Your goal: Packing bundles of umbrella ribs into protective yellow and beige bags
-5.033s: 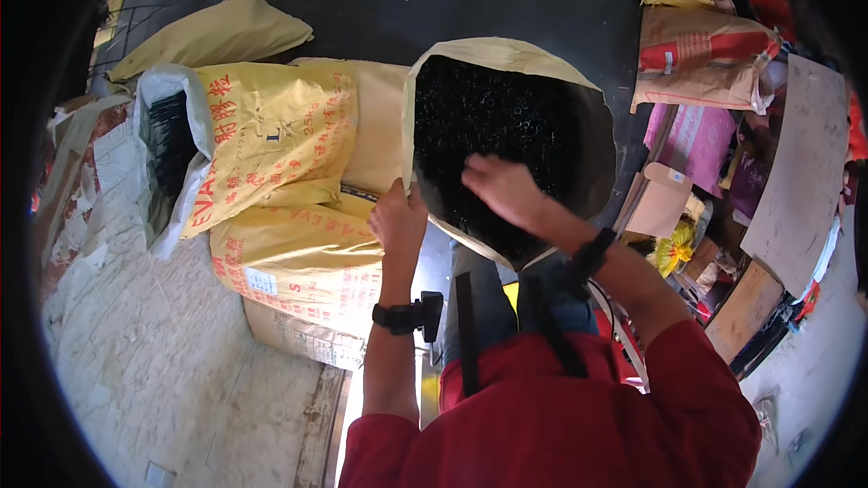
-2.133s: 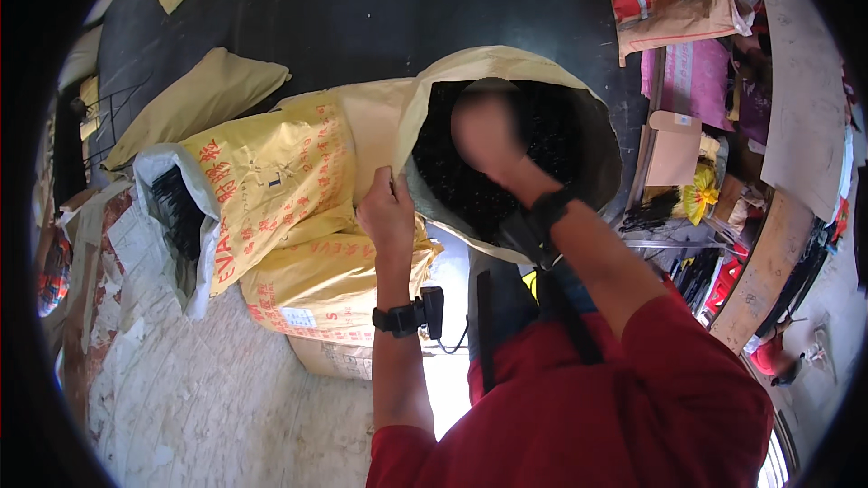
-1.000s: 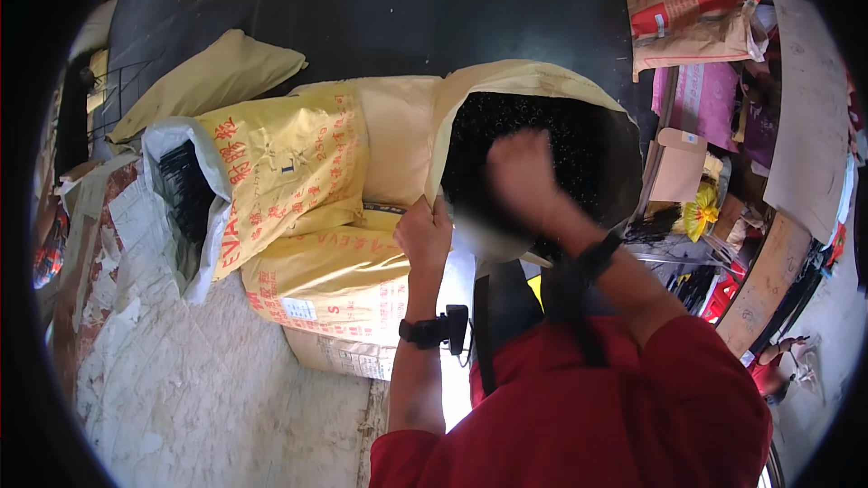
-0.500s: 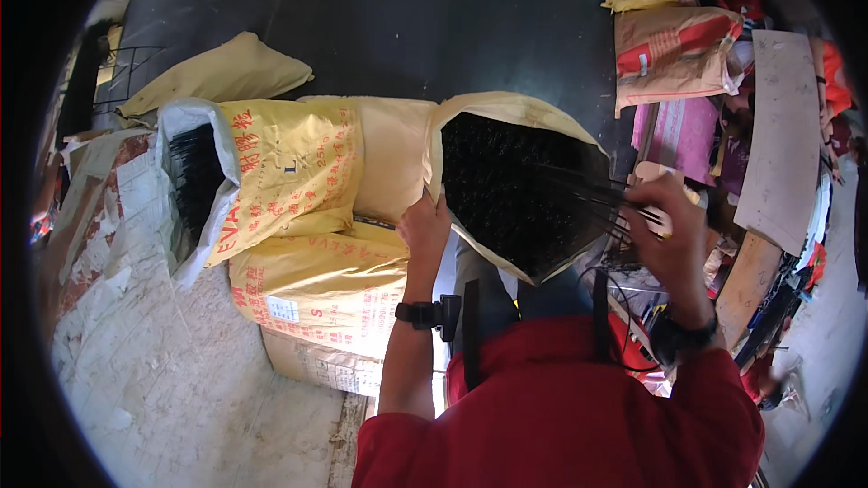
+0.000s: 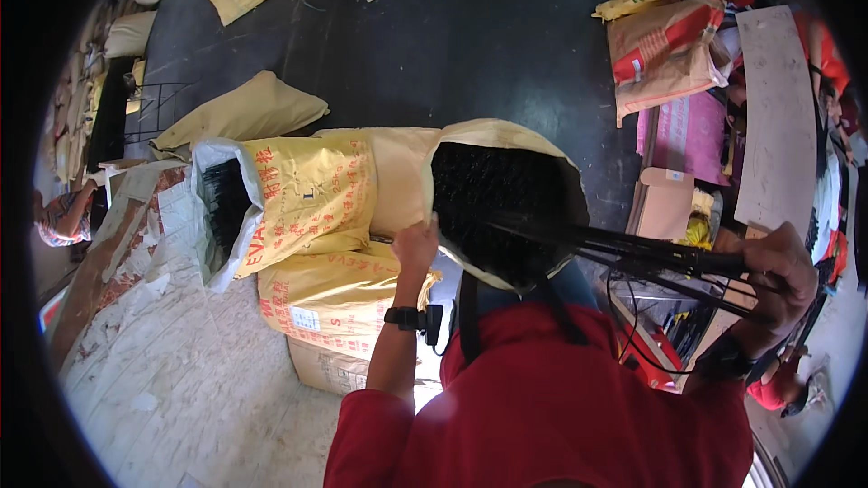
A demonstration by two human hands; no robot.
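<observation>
A large sack (image 5: pixel 429 185) stands in front of me with its mouth wide, filled with thin black pieces (image 5: pixel 502 185) whose exact kind I cannot make out. My left hand (image 5: pixel 416 246) is closed on the left edge of its mouth. Off to the right, my right hand (image 5: pixel 785 273) grips a bundle of long thin black strips (image 5: pixel 655 248). The far ends of these strips reach over and into the sack's mouth. Left of the sack lies a yellow printed sack (image 5: pixel 316 194), its pale-lined opening (image 5: pixel 201 217) showing similar black strips inside.
Another yellow sack (image 5: pixel 334 294) lies under the printed one, above a cardboard box (image 5: pixel 325 364). A flat yellow sack (image 5: pixel 244 113) rests on the dark floor (image 5: pixel 470 45). A red-and-tan sack (image 5: pixel 669 54) and a long pale board (image 5: pixel 773 117) stand right. A person (image 5: pixel 68 221) is at far left.
My right hand has moved right, away from the sack, with the black strips now stretched out from it. My left hand stays at the sack's edge. The whole view has shifted slightly.
</observation>
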